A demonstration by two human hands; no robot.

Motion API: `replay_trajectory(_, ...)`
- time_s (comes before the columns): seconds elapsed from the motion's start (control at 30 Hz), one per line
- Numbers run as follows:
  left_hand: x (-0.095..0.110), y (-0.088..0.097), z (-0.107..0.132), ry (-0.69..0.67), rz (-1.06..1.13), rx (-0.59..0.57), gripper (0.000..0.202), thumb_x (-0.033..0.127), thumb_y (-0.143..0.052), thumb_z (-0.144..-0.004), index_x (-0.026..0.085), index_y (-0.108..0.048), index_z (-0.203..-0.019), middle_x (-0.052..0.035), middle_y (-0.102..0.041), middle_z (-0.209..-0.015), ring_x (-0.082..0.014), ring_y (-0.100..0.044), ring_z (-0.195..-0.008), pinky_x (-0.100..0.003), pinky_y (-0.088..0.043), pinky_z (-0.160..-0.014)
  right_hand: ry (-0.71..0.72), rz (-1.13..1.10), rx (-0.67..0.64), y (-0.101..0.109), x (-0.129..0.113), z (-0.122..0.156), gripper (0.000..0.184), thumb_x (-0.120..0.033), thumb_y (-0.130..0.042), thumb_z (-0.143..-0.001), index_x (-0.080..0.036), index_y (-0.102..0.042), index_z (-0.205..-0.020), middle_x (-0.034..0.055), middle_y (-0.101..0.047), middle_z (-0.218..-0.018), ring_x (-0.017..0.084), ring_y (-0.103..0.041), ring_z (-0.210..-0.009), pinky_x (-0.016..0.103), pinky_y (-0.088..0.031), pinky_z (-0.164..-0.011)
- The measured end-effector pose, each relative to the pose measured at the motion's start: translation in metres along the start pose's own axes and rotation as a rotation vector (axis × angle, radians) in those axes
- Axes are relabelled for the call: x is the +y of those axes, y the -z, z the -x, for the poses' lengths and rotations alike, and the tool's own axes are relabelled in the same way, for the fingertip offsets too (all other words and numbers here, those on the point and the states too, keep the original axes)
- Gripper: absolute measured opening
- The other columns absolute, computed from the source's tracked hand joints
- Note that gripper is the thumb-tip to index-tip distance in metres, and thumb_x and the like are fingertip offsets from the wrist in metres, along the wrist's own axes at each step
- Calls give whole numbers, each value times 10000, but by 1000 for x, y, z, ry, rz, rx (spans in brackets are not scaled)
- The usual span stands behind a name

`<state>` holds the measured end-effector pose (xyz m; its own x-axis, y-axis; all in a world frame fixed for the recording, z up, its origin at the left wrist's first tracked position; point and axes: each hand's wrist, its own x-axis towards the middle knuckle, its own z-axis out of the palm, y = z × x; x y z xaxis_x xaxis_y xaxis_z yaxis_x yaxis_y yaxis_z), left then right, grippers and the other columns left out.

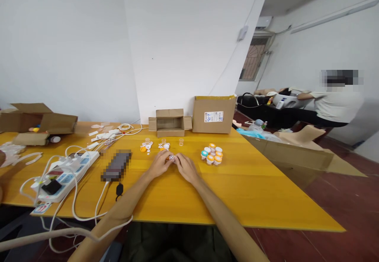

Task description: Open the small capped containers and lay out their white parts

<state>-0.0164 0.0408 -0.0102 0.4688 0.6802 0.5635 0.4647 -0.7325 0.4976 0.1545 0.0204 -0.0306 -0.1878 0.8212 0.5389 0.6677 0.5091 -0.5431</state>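
Note:
My left hand (160, 165) and my right hand (184, 167) meet over the middle of the table. Between their fingertips is a small white piece with dark dots (171, 158); both hands are closed on it, and the fingers hide most of it. Just beyond them lie white and orange parts (164, 147), with a second group of white and orange parts (144, 148) further left. Small clear cups (181, 142) stand in a row behind. To the right of my right hand, several small containers with orange, white and teal lids (212, 154) are clustered together.
An open small carton (170, 126) and a larger closed box (213, 115) stand at the back. On the left are a phone (117, 166), a power strip (69, 177) and white cables. Another person (337, 104) sits at the far right, beyond a cardboard box (284, 155) on the floor.

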Motion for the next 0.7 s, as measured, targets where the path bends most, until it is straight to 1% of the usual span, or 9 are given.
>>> replay_trajectory(0.23,0,0,-3,46,88,-4,178,305,-539,-952,220,-693,-980,-40,-694,-913,-192,-624,-872,-329,-504,-861,-39,-56,72,-2,2,-2,216,-304,-412,-986,-257,-539,-818,15,-660,-786,198,-616,-744,282,-400,-653)
replay_trajectory(0.37,-1,0,-3,50,110,-13,182,313,-547,-949,218,-703,-959,-43,-695,-893,-194,-625,-857,-335,-508,-853,-44,-53,61,-2,4,-2,230,-318,-415,-990,-259,-536,-804,13,-650,-771,196,-605,-714,282,-392,-638)
replay_trajectory(0.53,-1,1,-3,53,124,-36,194,348,-566,-944,228,-718,-949,-39,-703,-876,-201,-622,-851,-341,-504,-860,-44,-26,48,-4,7,-1,281,-348,-380,-1006,-265,-529,-783,13,-623,-724,193,-575,-658,286,-373,-603)
replay_trajectory(0.7,1,2,-4,13,150,-40,225,375,-561,-952,226,-730,-952,-46,-711,-880,-207,-620,-870,-336,-500,-849,-53,-43,52,-5,8,-2,305,-359,-363,-1007,-265,-510,-756,10,-612,-709,192,-569,-648,289,-374,-600)
